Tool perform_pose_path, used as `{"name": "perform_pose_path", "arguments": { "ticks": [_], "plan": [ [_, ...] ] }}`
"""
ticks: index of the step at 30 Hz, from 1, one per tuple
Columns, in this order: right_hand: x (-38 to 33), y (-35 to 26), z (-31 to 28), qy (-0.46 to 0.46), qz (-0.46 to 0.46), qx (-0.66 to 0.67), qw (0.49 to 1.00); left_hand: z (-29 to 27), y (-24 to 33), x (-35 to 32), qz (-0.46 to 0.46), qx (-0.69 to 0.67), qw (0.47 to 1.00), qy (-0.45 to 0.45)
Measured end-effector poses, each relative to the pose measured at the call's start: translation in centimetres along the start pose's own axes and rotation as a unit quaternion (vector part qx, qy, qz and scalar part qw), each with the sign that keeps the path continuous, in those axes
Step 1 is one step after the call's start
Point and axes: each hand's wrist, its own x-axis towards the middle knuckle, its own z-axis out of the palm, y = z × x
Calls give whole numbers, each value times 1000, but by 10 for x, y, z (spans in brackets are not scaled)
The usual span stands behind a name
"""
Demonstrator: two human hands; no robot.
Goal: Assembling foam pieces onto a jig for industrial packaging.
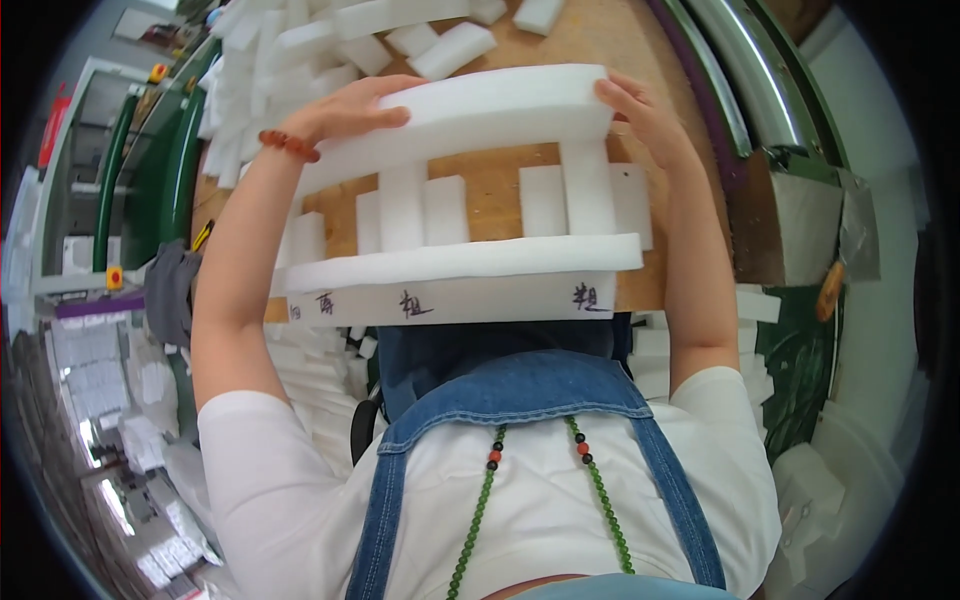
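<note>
My left hand (pixel 350 110) is closed on the left part of a long white foam bar (pixel 490 108), with the thumb along its top. My right hand (pixel 645 112) grips the bar's right end with bent fingers. Between this bar and a nearer white foam bar (pixel 460 258), upright foam strips (pixel 402 205) run like rungs. Shorter foam blocks (pixel 543 200) stand beside the strips. A white foam face with dark handwritten marks (pixel 450 298) lies at the table's near edge, just below the nearer bar. Whether the pieces are joined I cannot tell.
Many loose white foam blocks (pixel 290 45) are heaped on the wooden table (pixel 590 30) at the far left. A metal roller (pixel 770 70) and a brown box (pixel 795 225) stand at the right. Grey cloth (pixel 172 295) hangs at the left. More foam pieces (pixel 310 370) lie below the table.
</note>
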Motion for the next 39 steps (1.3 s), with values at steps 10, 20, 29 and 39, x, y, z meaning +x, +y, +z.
{"name": "perform_pose_path", "arguments": {
  "ticks": [10,20,29,39],
  "plan": [
    [7,2,-1,-55,12,26,998,1,7,-6,-73,-53,995,-42],
    [7,7,2,-29,-9,19,999,-7,1,0,4,-40,997,-67],
    [4,0,1,14,14,34,999,-28,69,39,42,52,985,-158],
    [31,46,-11,130,-32,87,987,43,175,134,65,7,994,-85]
  ]
}}
